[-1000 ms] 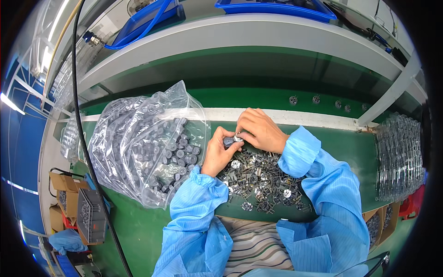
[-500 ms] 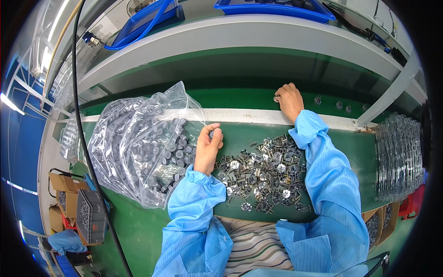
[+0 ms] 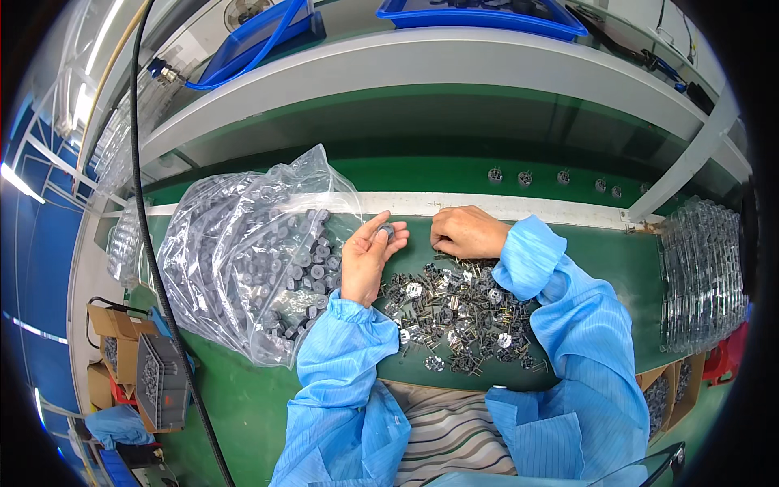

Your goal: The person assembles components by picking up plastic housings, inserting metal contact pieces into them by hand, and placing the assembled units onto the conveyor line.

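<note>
Between the thumb and fingers of my left hand (image 3: 369,253) sits a small grey round cap (image 3: 386,231). My right hand (image 3: 469,233) is curled palm down at the far edge of a pile of small metal-pinned parts (image 3: 454,312); its fingertips point toward my left hand, and whatever they pinch is hidden. Left of my left hand lies a large clear plastic bag (image 3: 219,243), its mouth spread and full of grey caps (image 3: 304,272) like the held one. Beyond the white rail, several finished-looking pinned pieces (image 3: 525,178) stand in a row on a green strip.
A white rail (image 3: 422,201) crosses the green table behind my hands. Stacked clear plastic trays (image 3: 702,276) stand at the right. Blue trays (image 3: 487,16) rest on the shelf above. A black cable (image 3: 142,211) hangs at the left, near cartons of parts (image 3: 122,341) on the floor.
My right hand has left the far strip and come back toward the pile and my left hand. One more piece now shows at the row's left end. My left hand's fingers have opened somewhat around the cap.
</note>
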The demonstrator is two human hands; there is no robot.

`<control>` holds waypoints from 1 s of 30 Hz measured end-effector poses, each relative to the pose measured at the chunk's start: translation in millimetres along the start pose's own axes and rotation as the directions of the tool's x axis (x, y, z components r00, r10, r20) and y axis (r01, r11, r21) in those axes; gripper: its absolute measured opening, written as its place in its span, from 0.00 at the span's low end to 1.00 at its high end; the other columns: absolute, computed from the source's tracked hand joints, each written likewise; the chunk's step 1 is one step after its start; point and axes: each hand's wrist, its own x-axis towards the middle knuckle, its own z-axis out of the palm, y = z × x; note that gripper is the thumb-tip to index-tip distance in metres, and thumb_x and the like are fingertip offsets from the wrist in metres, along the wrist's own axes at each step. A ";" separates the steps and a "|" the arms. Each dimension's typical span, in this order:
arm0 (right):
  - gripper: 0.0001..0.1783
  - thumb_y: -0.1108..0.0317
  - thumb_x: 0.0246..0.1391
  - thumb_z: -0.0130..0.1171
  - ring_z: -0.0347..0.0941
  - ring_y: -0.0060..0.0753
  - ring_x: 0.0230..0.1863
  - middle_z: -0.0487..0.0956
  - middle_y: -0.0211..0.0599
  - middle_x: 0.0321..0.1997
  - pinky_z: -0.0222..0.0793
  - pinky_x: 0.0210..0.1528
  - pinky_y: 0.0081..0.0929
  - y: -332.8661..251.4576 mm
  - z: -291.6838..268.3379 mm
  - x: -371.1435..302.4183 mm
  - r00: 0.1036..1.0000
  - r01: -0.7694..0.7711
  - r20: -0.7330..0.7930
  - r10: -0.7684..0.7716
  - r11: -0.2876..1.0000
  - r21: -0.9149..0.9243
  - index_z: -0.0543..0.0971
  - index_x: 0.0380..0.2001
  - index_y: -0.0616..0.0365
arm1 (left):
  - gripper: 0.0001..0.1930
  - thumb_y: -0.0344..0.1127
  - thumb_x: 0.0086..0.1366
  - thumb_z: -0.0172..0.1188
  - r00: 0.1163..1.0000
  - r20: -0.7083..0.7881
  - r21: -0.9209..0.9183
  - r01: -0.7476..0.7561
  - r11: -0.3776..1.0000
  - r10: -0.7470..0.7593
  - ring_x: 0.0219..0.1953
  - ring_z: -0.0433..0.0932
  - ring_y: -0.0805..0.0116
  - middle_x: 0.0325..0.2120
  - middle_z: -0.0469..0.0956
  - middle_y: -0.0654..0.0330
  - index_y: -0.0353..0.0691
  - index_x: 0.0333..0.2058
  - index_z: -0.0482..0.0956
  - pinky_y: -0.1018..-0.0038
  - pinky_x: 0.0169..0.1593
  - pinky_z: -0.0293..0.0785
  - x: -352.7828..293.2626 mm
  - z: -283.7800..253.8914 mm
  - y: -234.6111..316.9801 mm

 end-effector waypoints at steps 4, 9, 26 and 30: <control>0.10 0.63 0.53 0.63 0.81 0.46 0.40 0.83 0.40 0.35 0.75 0.43 0.42 -13.3 -13.7 -2.8 0.989 -0.107 0.112 0.095 0.989 0.103 0.83 0.30 0.59 | 0.21 0.27 0.75 0.50 0.999 0.033 0.026 -0.002 1.000 0.001 0.47 0.80 0.65 0.52 0.78 0.47 0.30 0.64 0.65 0.74 0.50 0.79 1.0 -5.1 -0.3; 0.11 0.62 0.51 0.66 0.81 0.44 0.39 0.83 0.40 0.33 0.75 0.42 0.41 -13.5 -5.4 0.3 0.979 -0.092 0.196 0.063 0.986 0.139 0.82 0.31 0.60 | 0.20 0.28 0.76 0.48 0.998 0.038 -0.019 -0.053 0.998 0.053 0.50 0.80 0.62 0.55 0.75 0.45 0.30 0.64 0.65 0.74 0.51 0.79 -0.4 -0.5 0.0; 0.07 0.69 0.54 0.69 0.77 0.24 0.34 0.82 0.31 0.32 0.70 0.34 0.28 -23.5 -3.9 6.2 0.949 0.043 -0.278 0.148 0.815 0.578 0.84 0.34 0.59 | 0.19 0.15 0.64 0.58 0.968 0.247 -0.061 -0.038 0.997 0.052 0.56 0.78 0.62 0.53 0.75 0.53 0.30 0.54 0.71 0.68 0.61 0.76 -2.3 0.6 -4.5; 0.07 0.69 0.54 0.68 0.79 0.29 0.33 0.82 0.36 0.31 0.72 0.34 0.32 -36.6 -5.2 4.9 0.909 0.026 -0.363 0.204 0.842 0.539 0.83 0.33 0.61 | 0.20 0.14 0.62 0.60 0.969 0.237 -0.083 -0.054 0.995 0.073 0.53 0.78 0.66 0.51 0.76 0.55 0.30 0.52 0.72 0.68 0.59 0.77 -6.4 6.6 -2.2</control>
